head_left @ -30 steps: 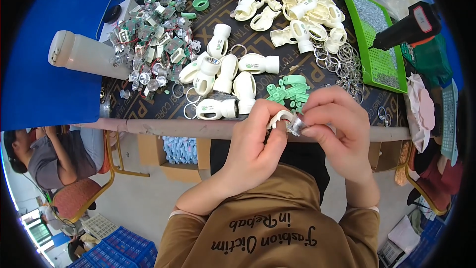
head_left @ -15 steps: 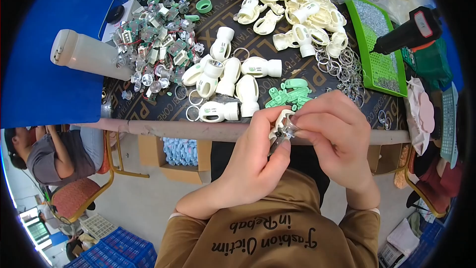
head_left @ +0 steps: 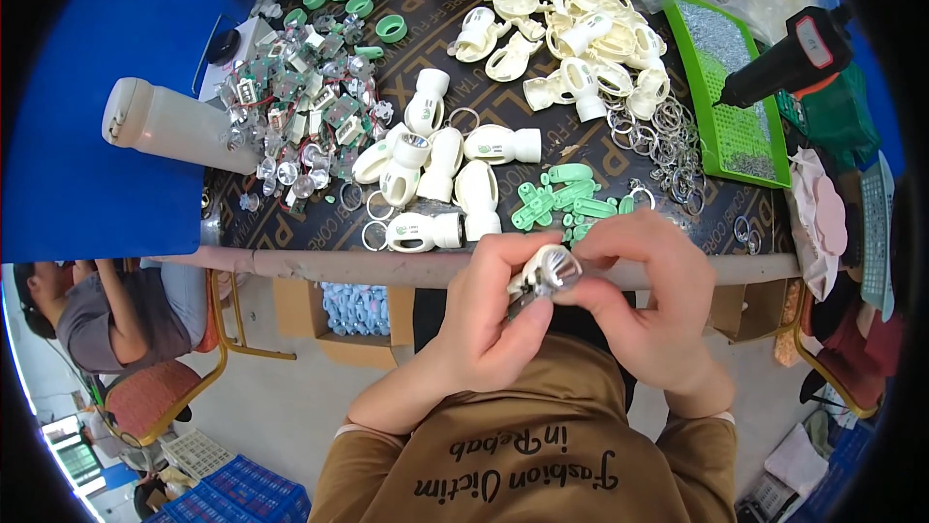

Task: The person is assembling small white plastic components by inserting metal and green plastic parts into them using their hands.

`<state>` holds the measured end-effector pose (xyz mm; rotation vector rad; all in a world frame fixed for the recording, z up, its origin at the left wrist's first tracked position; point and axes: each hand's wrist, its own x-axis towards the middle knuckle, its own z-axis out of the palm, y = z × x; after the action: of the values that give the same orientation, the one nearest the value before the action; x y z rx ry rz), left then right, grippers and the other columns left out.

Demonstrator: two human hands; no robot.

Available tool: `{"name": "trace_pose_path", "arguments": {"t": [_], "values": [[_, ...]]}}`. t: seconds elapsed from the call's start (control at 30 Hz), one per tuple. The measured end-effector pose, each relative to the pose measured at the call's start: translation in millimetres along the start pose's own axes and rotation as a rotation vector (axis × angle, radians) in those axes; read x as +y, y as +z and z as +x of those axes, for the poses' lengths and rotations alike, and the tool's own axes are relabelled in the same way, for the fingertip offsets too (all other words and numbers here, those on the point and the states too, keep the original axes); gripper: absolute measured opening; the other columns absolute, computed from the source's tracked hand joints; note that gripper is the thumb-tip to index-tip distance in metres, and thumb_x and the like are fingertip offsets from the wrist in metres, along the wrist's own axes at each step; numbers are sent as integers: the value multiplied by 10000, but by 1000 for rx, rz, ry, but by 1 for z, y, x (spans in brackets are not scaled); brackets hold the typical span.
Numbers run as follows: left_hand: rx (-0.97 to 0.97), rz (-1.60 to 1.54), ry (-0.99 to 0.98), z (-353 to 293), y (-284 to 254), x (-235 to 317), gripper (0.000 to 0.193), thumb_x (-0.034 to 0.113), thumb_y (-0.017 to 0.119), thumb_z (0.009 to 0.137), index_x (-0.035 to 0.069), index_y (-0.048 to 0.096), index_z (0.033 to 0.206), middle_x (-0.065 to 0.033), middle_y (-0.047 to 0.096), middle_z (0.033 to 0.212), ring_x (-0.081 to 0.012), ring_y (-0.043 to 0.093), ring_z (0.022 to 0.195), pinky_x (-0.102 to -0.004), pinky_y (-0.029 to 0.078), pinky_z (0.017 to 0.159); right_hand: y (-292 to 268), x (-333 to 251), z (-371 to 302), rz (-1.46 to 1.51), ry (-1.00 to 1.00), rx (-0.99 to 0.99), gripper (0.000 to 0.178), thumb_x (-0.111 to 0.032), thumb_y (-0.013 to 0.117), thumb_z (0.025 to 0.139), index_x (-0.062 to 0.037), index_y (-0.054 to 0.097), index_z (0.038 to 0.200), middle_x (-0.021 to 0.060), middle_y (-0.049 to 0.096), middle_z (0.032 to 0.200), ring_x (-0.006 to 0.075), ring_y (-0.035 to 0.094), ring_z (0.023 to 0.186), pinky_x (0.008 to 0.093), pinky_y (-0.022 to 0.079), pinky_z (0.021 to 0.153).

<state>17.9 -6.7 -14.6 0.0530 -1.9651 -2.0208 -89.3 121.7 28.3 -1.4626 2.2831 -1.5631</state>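
In front of my chest, at the table's near edge, my left hand (head_left: 484, 329) is closed around a cream flashlight housing. A shiny round reflector (head_left: 558, 269) sits at its head end, turned up toward me. My right hand (head_left: 658, 296) pinches at the reflector's rim with thumb and forefinger; its other fingers are curled. The housing's inside is mostly hidden by my fingers. Just beyond my hands lie small mint-green plastic parts (head_left: 571, 196). Several assembled cream flashlights (head_left: 426, 105) lie to the left of those, with metal split rings (head_left: 375, 235) beside them.
Circuit boards with reflectors (head_left: 310, 97) are heaped at left beside a whitish bottle (head_left: 174, 126). Cream shell halves (head_left: 600, 29) pile up at the back, near split rings (head_left: 668, 136). A black electric screwdriver (head_left: 794, 59) lies over a green screw tray (head_left: 716, 141) at right.
The reflector has turned up toward me and now shows its open face. My right fingers have shifted from over the housing to the reflector's side. Both hands sit slightly lower against the table.
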Motion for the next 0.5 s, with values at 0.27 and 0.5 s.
{"name": "trace_pose_path", "arguments": {"t": [0.27,0.5], "values": [[-56,-17,221,2,-3,-13,354,43,501,790,-78,455,1119,-153,616,940,-169,611,800,-281,489,700,12,4,-21,411,131,150,265,-24,767,650,-33,588,845,71,611,800,150,571,662,255,470,575],[-4,285,199,2,0,-9,374,15,566,776,-32,479,1137,-122,617,922,-178,614,747,-282,490,662,5,10,-20,445,209,-28,216,50,698,693,-1,586,870,77,602,886,110,584,718,226,482,609]]}}
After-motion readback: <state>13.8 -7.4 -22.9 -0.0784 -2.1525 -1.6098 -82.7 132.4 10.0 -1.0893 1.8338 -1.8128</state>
